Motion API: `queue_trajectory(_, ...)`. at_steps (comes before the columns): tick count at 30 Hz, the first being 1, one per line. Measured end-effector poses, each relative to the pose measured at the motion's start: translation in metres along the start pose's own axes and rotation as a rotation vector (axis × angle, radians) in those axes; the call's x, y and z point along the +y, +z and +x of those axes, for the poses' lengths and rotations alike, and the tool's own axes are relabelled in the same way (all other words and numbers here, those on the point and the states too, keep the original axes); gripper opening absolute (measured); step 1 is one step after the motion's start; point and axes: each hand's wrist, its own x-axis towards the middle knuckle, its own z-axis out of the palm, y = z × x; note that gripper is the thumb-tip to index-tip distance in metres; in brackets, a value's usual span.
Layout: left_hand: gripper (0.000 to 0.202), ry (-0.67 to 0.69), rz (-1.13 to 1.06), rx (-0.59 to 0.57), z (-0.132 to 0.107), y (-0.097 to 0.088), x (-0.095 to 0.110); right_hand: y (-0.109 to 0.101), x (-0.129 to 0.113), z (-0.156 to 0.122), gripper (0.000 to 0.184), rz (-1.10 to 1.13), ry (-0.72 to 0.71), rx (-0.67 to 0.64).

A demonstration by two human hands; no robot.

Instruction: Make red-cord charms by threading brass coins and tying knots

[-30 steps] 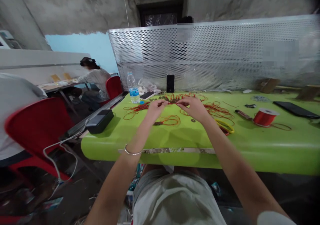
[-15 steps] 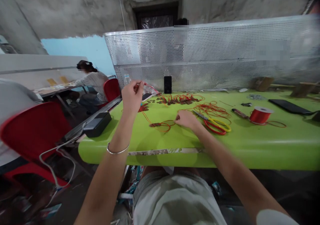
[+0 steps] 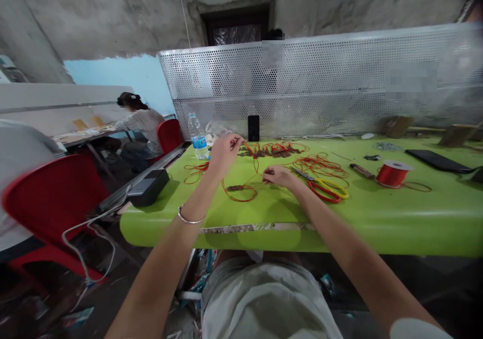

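My left hand (image 3: 225, 153) is raised above the table with thumb and fingers pinched on a thin red cord (image 3: 247, 147). Below and to its right, my right hand (image 3: 278, 176) is low over the green top, its fingertips closed on another stretch of red cord (image 3: 253, 177). Between and in front of the hands lies a short row of dark, coin-like discs (image 3: 236, 188), with a loop of the cord around it. Behind the hands is a pile of similar discs (image 3: 269, 151) tied with red cord. Scissors (image 3: 327, 188) with red and yellow handles lie beside my right wrist.
Loose red cord (image 3: 320, 165) and a red cord spool (image 3: 394, 173) are on the right, with a black tablet-like object (image 3: 437, 160) beyond. A water bottle (image 3: 198, 140) and an upright phone (image 3: 254, 128) stand at the back. A perforated metal screen (image 3: 324, 87) closes off the rear.
My left hand has moved right and slightly down, uncovering the bottle. The cord by the disc row has slackened into a wider loop. My right hand has barely moved.
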Motion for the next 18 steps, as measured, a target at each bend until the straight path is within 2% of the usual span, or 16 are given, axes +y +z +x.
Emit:
queue_trajectory(3,0.019,-0.054,0.011,-0.057,-0.009,0.011,-0.006,-0.002,-0.003,-0.003,0.004,0.189,0.016,0.018)
queue_trajectory(6,0.019,-0.097,0.013,-0.102,-0.016,0.018,-0.01,-0.004,-0.006,-0.007,0.009,0.319,0.029,0.05)
queue_trajectory(13,0.021,-0.129,0.002,-0.132,-0.026,0.025,-0.015,-0.002,-0.009,-0.008,0.008,0.474,0.002,0.068)
queue_trajectory(18,0.019,-0.158,0.055,-0.242,-0.034,0.034,-0.017,0.001,-0.009,-0.009,0.011,0.551,-0.07,0.034)
